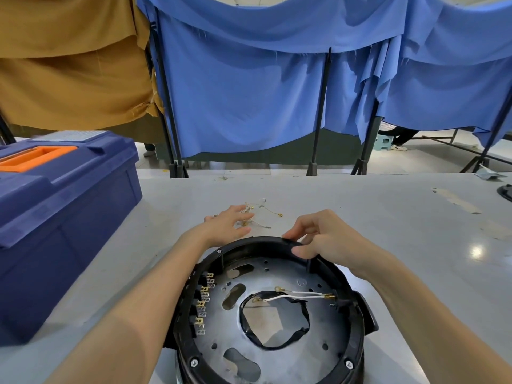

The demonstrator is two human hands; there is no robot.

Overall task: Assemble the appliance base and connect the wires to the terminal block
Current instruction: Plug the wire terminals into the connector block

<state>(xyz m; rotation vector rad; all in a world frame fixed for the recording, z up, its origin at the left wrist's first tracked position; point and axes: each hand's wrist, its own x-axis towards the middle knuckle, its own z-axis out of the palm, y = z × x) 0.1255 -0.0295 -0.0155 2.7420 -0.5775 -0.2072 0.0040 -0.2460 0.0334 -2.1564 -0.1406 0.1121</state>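
Appliance base (318, 325): R hand (324, 239) grips far rim, L hand (227, 223) splayed, empty, beyond it at loose wires (267, 214).

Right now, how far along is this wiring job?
Done: ring screws in, two white wires attached at one end inside the base. In hand: right hand grips the base rim, left hand reaches for loose wires. Left: terminal block tabs look bare.
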